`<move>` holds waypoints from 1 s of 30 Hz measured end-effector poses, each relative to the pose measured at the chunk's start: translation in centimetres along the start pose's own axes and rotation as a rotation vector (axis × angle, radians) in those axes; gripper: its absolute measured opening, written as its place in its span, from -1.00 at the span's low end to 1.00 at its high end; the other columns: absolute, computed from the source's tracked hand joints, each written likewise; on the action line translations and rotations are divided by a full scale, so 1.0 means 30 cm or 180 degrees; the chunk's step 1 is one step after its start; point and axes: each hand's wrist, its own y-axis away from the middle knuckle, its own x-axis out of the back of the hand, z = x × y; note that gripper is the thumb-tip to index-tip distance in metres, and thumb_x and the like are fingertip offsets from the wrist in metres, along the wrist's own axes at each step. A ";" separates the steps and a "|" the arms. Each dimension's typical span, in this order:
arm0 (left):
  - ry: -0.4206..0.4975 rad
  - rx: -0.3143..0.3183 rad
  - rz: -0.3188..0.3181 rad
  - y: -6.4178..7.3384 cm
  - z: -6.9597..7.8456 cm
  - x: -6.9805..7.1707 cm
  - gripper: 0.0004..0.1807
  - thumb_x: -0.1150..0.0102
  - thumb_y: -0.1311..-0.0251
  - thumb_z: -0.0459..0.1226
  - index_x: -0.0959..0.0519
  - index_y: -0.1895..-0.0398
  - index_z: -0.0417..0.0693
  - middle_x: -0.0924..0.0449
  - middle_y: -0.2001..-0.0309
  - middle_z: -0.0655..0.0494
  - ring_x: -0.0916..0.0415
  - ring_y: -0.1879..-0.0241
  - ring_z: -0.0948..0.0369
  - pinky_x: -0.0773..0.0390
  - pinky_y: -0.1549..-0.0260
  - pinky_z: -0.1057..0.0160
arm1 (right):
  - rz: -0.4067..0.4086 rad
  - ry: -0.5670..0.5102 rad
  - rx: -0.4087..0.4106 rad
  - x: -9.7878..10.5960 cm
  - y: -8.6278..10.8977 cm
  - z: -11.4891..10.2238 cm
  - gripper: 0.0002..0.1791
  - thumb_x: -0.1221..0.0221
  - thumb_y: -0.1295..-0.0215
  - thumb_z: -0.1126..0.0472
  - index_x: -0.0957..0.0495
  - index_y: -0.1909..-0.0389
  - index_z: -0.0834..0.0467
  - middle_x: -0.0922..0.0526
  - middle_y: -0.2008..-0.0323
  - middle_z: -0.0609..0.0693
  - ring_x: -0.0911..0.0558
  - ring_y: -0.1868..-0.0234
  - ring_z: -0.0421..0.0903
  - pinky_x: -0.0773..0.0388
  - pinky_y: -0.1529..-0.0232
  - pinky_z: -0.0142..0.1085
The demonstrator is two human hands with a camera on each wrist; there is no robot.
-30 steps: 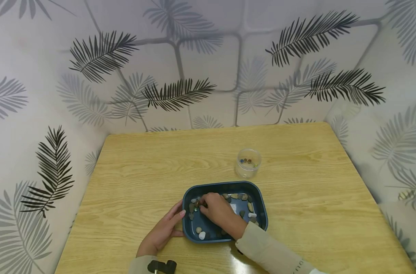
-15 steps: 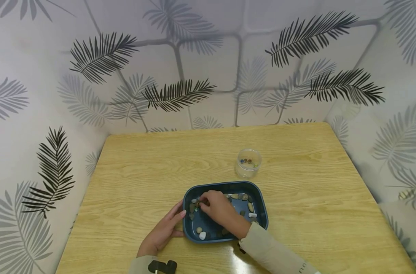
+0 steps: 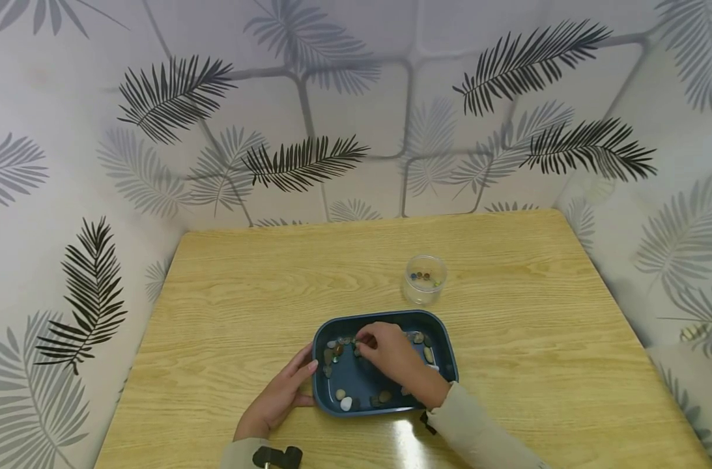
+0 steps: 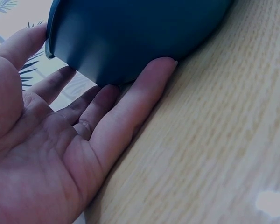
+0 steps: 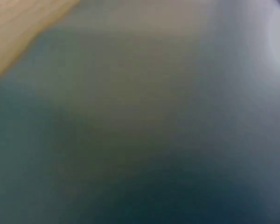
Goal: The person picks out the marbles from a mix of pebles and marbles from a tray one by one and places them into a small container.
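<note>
A dark blue tray (image 3: 356,378) holds several pebbles, a white stone (image 3: 346,404) and small glossy amber (image 3: 339,350) and green (image 3: 335,359) pieces near its left end. My left hand (image 3: 278,397) rests against the tray's left side, fingers mostly straight. In the left wrist view, its fingertips touch the tray's wall (image 4: 130,37). Inside the tray, thumb and fingers of my right hand (image 3: 391,352) pinch a small dark pebble (image 3: 357,352) near the back wall; the fingertips partly cover it. The right wrist view is blurred and shows no fingers.
Behind the tray stands a clear round cup (image 3: 424,293) with several small coloured beads (image 3: 420,276) in it. The wooden table (image 3: 244,293) meets leaf-patterned walls (image 3: 356,117) at the back and sides.
My right hand has moved right along the tray's back wall, away from the left-end stones, uncovering the amber piece. The left hand, tray and cup stay in place.
</note>
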 end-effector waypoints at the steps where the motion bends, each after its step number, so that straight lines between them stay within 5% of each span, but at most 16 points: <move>1: 0.0004 0.0000 0.0001 0.000 -0.001 0.001 -0.35 0.08 -0.25 -0.05 0.03 -0.36 0.12 0.15 -0.35 -0.01 -0.31 -0.06 -0.10 -0.48 0.19 -0.06 | 0.0023 0.0002 -0.0001 0.008 0.004 0.005 -0.86 -0.15 -0.15 0.20 -0.58 0.30 0.14 -0.53 0.41 -0.15 -0.52 0.41 -0.29 -0.48 0.44 -0.48; 30: -0.0006 -0.0015 -0.0034 0.005 0.009 0.000 -0.39 0.12 -0.27 -0.08 0.01 -0.36 0.13 0.16 -0.35 -0.03 -0.32 -0.05 -0.10 -0.48 0.19 -0.06 | 0.0409 -0.0004 -0.0105 0.248 0.073 0.168 -0.84 -0.17 -0.14 0.20 -0.58 0.24 0.12 -0.60 0.36 -0.15 -0.55 0.39 -0.29 -0.52 0.41 -0.43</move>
